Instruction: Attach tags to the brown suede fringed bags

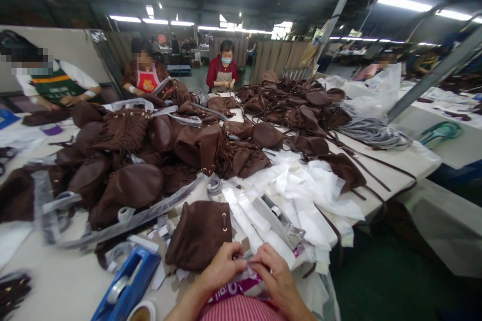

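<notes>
My left hand (226,267) and my right hand (271,272) meet close in front of my body, fingers and thumbs pinched together. Between the fingertips is something small and pale that I cannot make out. Just under them shows a purple printed cloth or plastic (246,286) with white letters, over a red-striped garment (241,311). A dark brown drawstring bag (201,235) with metal eyelets lies right beyond my left hand. Past my right hand are a grey metal tape dispenser (280,223) and white wrapping sheets (301,185).
A blue tape dispenser (126,286) and a tape roll (142,312) lie at my left. Brown fringed bags (139,183) heap across the table, with grey plastic-wrapped straps (139,218). Coiled grey cords (376,130) lie at the right. Several people work across the table.
</notes>
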The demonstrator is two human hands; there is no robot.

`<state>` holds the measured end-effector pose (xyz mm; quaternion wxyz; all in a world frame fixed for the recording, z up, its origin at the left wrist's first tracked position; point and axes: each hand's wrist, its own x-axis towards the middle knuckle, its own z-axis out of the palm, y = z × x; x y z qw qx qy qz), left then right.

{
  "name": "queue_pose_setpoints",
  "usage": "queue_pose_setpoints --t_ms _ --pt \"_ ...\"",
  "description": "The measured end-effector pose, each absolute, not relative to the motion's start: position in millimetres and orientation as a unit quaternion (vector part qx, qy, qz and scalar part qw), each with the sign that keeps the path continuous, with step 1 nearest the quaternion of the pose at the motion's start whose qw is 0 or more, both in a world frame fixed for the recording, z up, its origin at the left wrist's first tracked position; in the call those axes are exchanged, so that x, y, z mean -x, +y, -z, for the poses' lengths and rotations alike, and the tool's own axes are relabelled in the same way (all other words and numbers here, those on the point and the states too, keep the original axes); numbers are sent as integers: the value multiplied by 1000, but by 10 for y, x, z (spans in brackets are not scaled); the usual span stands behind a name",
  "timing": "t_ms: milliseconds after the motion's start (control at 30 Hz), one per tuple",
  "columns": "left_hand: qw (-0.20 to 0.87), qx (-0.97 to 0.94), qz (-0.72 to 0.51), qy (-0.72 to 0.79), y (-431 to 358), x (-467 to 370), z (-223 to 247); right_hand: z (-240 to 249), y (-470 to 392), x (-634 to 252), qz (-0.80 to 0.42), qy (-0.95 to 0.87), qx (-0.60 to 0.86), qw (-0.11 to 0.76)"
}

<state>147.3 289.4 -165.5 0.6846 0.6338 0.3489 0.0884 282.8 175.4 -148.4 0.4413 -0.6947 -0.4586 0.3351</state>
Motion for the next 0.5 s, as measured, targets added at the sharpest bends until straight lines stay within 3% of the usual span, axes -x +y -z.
queue_pose_setpoints --t_ms 333,500 --pt "609 -715 -77 335 2847 -1363 1565 1615 1801 -2786 -372 -415 678 480" --pt "679 -641 -97 344 2807 -1386 1506 1537 1878 -2792 -346 -427 683 480"
